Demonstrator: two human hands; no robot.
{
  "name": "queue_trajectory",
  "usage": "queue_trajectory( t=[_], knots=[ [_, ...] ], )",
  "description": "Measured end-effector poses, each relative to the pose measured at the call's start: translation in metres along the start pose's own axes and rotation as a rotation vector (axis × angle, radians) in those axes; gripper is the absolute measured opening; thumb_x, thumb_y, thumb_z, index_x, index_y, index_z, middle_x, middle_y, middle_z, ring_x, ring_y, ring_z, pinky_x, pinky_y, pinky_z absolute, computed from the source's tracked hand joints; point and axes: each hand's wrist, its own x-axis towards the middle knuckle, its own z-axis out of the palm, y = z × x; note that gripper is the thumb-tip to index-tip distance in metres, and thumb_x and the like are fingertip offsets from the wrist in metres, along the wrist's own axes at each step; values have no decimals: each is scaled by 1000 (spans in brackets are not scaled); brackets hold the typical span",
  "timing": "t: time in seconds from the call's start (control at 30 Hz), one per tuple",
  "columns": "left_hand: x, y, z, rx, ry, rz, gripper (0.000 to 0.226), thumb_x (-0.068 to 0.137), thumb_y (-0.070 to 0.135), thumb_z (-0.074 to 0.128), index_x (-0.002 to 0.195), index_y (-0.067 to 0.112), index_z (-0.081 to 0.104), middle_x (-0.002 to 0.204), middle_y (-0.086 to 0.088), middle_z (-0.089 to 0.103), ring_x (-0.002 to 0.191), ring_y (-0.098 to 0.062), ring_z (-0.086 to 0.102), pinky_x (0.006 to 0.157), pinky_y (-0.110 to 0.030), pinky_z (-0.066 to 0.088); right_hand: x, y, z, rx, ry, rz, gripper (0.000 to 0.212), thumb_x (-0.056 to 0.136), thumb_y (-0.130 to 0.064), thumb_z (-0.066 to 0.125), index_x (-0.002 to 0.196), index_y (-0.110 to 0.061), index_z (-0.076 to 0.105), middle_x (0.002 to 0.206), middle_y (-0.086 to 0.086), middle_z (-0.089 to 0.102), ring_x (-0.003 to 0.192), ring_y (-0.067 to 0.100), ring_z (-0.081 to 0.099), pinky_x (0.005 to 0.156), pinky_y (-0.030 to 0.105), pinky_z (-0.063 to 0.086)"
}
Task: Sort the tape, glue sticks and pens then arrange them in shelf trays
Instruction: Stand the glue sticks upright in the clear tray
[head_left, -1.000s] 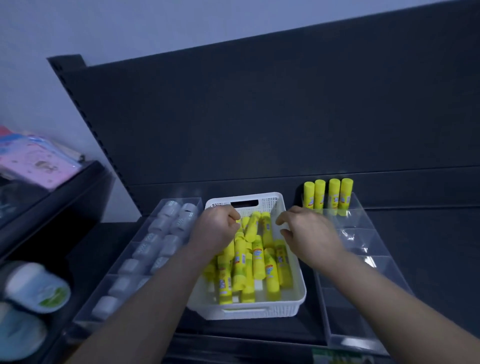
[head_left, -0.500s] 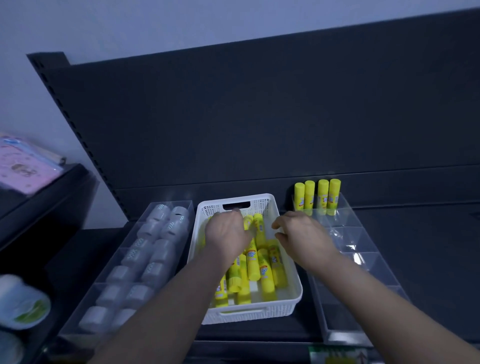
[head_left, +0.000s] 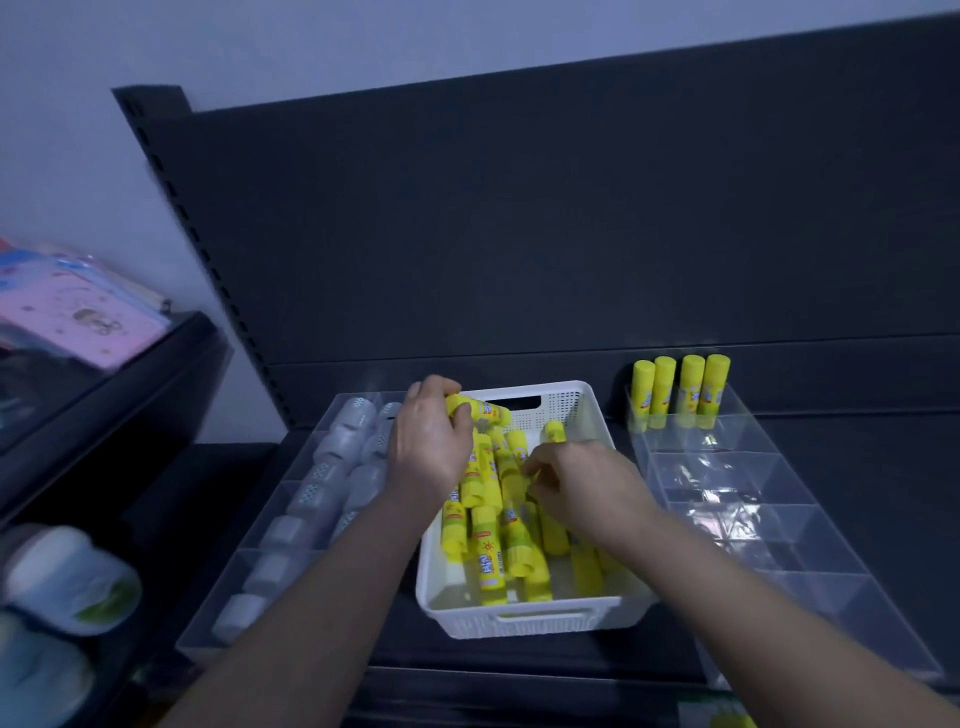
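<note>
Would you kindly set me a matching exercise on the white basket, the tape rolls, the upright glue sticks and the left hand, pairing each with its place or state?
1. white basket
2. tape rolls
3. upright glue sticks
4. left hand

A. far compartment of the right clear tray
B. grips a single glue stick
C. in the left clear tray
D. holds a loose pile of glue sticks

Pairs: 1-D, 2-C, 3-A, 4-B.

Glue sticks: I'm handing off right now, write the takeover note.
Left hand grips one glue stick over the white basket. Right hand is down among the loose sticks; grip unclear.
Done: four glue sticks upright in the back compartment of the right tray; tape rolls sit in the left tray.
Left: move the basket's sticks to the right tray. No pens in view.
</note>
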Motion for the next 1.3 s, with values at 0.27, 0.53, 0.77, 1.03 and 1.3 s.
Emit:
queue_trajectory(
  t=[0.27,0.53,0.77,1.03,1.3],
  knots=[
    [-4,-12,-14,-23,-24,34,21,91,22,56,111,17,59,112,-2,58,99,-24,59,88,-39,47,31,-28,23,48,-161,240,49,86,-44,57,124,-14,49,121,8,60,114,28,55,83,33,45],
    [9,17,-7,-181,28,149,23,91,18,57,114,16,58,113,-3,59,100,-23,60,87,-38,48,14,-12,-42,263,133,262,27,77,-35,65,103,-28,67,74,-10,64,75,12,59,59,24,38],
    [18,86,39,-284,-44,273,24,91,15,60,115,14,60,111,-3,61,100,-23,60,89,-33,46,-17,55,-104,257,457,287,25,80,-27,63,105,-27,65,85,-10,70,89,16,65,78,31,50],
    [17,140,103,-104,-268,315,22,90,17,62,112,15,60,111,-4,63,103,-25,59,88,-35,46,-26,130,-102,243,473,213,26,81,-19,67,107,-21,67,98,-1,66,85,17,65,81,35,52],
    [13,146,129,172,-430,431,25,93,11,51,117,15,58,110,-6,56,102,-29,56,82,-37,46,-12,151,-91,223,419,59,28,84,-21,66,111,-22,63,96,-4,61,84,16,62,80,35,51]
  ],
)
